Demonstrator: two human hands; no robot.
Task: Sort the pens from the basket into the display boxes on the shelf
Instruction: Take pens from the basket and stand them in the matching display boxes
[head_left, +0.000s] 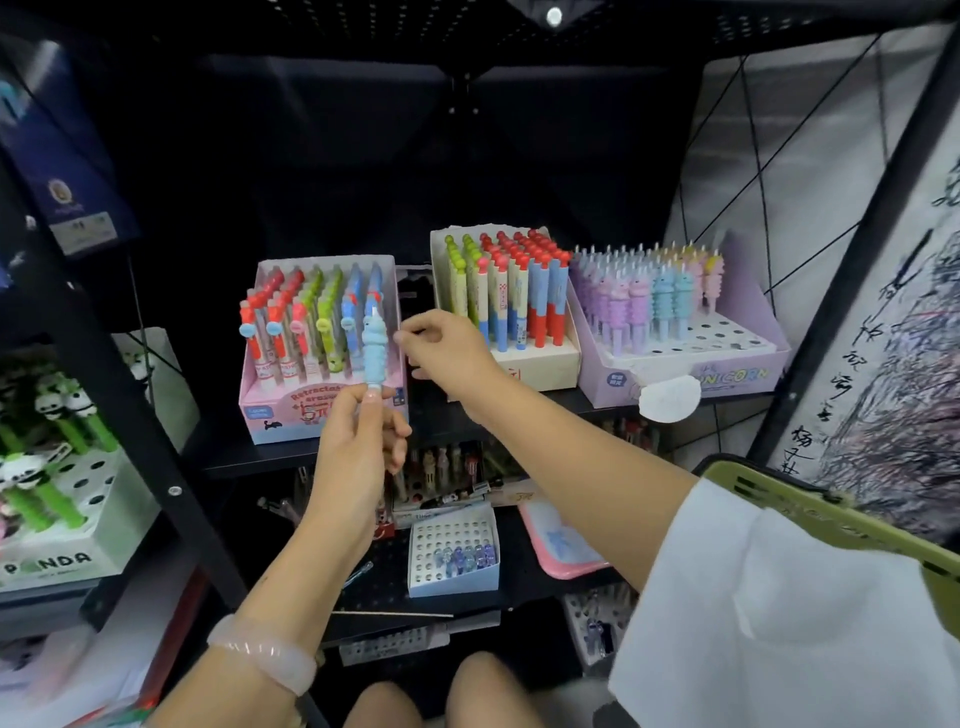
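Black shelf (519, 410) carries three boxes: pink box (322, 405) left, cream box (540, 364) middle, unicorn box (727, 364) right, rear holes filled, front holes bare. Green basket (831, 525) on right forearm, at right edge. Left hand (358, 441) raised before pink box, fingers (371, 397) clamped on lower end of blue pen (375, 348), upright. Right hand (447, 343) just beside pen top, fingers loosely curled, holding nothing visible.

Empty holes lie open at the front right of the lilac unicorn display box (737, 371) — packed pastel pens (644, 291) block its left and rear.
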